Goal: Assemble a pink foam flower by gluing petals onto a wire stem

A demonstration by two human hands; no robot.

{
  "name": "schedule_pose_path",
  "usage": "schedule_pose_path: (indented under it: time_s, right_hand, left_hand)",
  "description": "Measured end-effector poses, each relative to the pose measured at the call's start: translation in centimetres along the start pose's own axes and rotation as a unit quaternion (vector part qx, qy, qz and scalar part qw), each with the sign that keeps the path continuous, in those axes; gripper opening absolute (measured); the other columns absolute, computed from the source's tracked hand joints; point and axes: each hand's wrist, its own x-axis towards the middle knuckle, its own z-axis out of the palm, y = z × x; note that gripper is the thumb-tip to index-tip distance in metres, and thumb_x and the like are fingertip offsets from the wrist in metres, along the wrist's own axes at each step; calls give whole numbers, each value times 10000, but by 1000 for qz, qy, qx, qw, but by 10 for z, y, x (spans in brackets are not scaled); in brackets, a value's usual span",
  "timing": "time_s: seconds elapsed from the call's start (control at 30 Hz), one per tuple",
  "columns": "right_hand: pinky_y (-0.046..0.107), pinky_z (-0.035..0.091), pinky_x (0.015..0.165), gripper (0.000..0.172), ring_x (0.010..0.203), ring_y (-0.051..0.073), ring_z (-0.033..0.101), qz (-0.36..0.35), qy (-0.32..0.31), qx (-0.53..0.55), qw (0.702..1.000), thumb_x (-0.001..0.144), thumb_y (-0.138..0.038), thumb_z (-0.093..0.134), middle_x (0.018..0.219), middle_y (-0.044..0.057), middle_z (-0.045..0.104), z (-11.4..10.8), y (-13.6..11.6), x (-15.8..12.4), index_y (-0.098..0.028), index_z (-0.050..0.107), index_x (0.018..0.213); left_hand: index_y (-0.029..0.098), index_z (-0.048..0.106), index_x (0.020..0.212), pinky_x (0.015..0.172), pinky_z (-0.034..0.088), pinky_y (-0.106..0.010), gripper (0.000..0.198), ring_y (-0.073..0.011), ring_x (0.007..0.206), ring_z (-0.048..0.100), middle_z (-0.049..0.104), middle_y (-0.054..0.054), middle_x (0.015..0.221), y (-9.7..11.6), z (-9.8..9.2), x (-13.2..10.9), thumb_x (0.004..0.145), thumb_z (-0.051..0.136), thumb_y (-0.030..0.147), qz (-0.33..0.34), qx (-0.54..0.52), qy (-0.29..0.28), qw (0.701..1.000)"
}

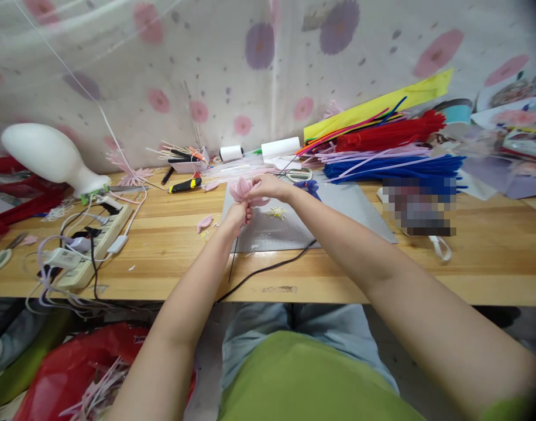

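Note:
A pink artificial flower [239,188] with layered petals is between my hands, above the left part of the grey mat [351,219]. My left hand [238,215] is closed around its base, and a thin dark stem [233,263] sticks out below the fist. At the flower's right side, my right hand [270,188] has its fingers closed on the petals; the fingertips are partly hidden. A small yellow tuft of stamens [277,213] lies on the mat, just under my right wrist. Loose pink petals [204,223] rest on the wood to the left.
Behind my right arm is a blue glue gun [309,187]. Blue pipe cleaners [391,168] and red ones [391,131] are piled at the back right. A yellow-handled cutter [184,185], a power strip [96,242] and a white head-shaped form [48,152] stand left. A black cable [268,269] crosses the front.

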Motion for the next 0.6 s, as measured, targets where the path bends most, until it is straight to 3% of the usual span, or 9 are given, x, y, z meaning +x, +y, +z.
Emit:
schedule_pose_path:
  time_s: [0.1,0.17,0.27,0.33,0.43,0.6]
  right_hand:
    - [244,420,663,468,740,138,533,-12,35,37,999,555,-231,753,813,13,611,-7,-1,-2,-140,586,982]
    - [265,449,726,497,783,140,561,-32,94,95,990,611,-215,711,882,23,625,-10,3,-4,-157,540,1074]
    - [289,459,798,306,806,128,577,-45,205,142,967,687,-185,617,879,16,620,-5,15,-11,-165,542,982]
    - [283,468,773,165,771,123,566,-27,239,139,961,701,-182,593,810,0,601,5,23,-18,-169,545,859]
    - [239,471,652,68,662,104,536,20,205,172,963,727,-167,584,722,-22,574,23,26,-33,-179,535,773]
    - [204,465,547,129,553,77,540,113,14,287,951,836,-201,583,675,2,594,48,12,-47,-158,545,721]
  left_hand:
    - [165,459,651,331,224,-140,278,-37,317,279,296,84,432,2,-5,3,910,461,265,15,0,-13,1000]
    - [161,476,677,327,220,-136,259,-32,312,266,287,92,434,4,-11,5,914,453,261,31,12,-9,999]
    - [158,513,756,339,267,-137,131,-34,328,349,415,75,471,5,-20,7,882,502,192,48,21,28,998]
    - [150,527,807,381,348,-149,56,-46,374,448,540,36,551,5,-24,7,859,517,133,54,6,47,997]
    - [138,535,823,467,439,-172,86,-58,432,521,595,13,601,5,-24,4,862,482,83,55,-49,44,996]
    - [149,527,805,616,500,-201,167,-85,617,631,640,-4,674,10,-15,-2,906,405,94,37,-208,9,977]
